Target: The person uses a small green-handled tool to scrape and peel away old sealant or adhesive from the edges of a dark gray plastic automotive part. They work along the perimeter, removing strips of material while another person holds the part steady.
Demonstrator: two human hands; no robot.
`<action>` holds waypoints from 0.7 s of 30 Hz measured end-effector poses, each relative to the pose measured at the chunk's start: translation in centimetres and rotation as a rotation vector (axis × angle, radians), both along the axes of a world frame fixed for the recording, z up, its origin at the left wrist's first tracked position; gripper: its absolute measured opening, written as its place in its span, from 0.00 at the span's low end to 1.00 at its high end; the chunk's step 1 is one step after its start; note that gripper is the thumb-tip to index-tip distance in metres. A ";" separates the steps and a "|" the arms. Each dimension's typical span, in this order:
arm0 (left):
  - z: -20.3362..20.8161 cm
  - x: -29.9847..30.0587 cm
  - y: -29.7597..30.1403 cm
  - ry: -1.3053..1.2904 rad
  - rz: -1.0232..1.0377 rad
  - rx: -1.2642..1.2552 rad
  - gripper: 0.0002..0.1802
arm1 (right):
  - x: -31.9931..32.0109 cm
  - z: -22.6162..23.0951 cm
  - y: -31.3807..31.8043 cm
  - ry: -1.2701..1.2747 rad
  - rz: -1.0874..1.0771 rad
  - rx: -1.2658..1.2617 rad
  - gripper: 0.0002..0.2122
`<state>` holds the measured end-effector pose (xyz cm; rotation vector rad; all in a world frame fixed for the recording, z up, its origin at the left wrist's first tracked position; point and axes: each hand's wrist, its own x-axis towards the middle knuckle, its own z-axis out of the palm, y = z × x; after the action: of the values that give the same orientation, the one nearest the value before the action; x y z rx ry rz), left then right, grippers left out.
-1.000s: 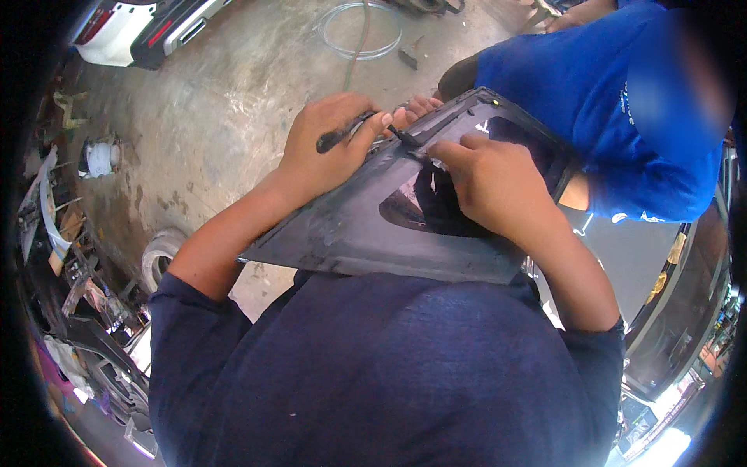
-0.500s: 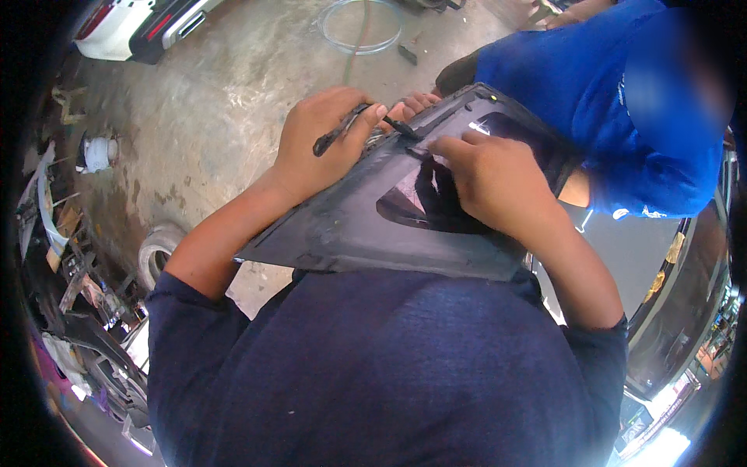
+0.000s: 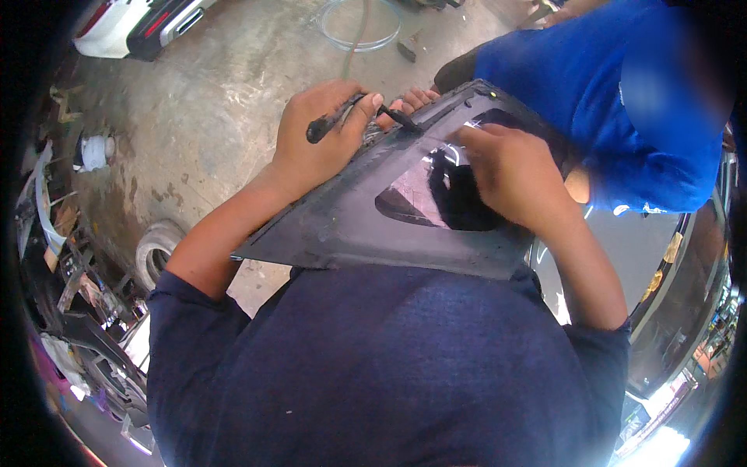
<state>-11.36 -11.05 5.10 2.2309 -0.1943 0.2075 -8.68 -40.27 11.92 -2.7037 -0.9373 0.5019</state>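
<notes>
My left hand (image 3: 320,128) is closed round a slender black tool (image 3: 325,129), whose dark end comes out past the thumb onto a panel. That panel is a dark grey, roughly triangular vehicle window (image 3: 327,233) with a shiny glass middle, tilted against my torso. Black strip-like material (image 3: 406,123) lies along its far left edge, by the tool's end. Over the glass, my right hand (image 3: 517,171) has its fingers bent together; whatever they pinch is too small to make out. Several fingertips (image 3: 416,100) show beyond the panel's far edge; whose they are I cannot tell.
A person in a blue shirt (image 3: 545,70) is close at the far right, against the panel. A tyre (image 3: 158,251) and scrap parts lie on the left. On the concrete floor ahead are a coiled clear hose (image 3: 359,39) and a white bumper (image 3: 117,31).
My right hand has drawn away from the black strip, moving right and slightly farther over the glass. My left hand keeps its hold on the tool, shifted slightly.
</notes>
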 end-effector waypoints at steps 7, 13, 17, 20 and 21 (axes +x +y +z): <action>-0.3 0.8 0.2 -0.066 -0.007 0.019 0.14 | 1.0 -1.5 1.1 -0.004 -0.033 -0.137 0.16; 0.0 1.0 0.3 -0.058 0.035 -0.009 0.14 | 1.3 -0.8 -0.1 0.011 -0.100 -0.092 0.15; 0.1 1.3 0.3 -0.059 0.011 -0.036 0.15 | 0.2 -0.4 1.4 0.033 -0.039 -0.005 0.14; 0.2 1.1 0.1 -0.069 0.034 -0.006 0.15 | 0.4 -0.6 2.0 -0.013 -0.017 -0.043 0.14; 0.0 1.1 0.1 -0.086 0.040 -0.011 0.16 | 0.8 -0.8 1.8 -0.008 -0.040 -0.072 0.13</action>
<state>-10.24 -10.96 5.08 2.2184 -0.1944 0.3259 -7.91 -38.52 11.12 -2.7844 -0.8819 0.5268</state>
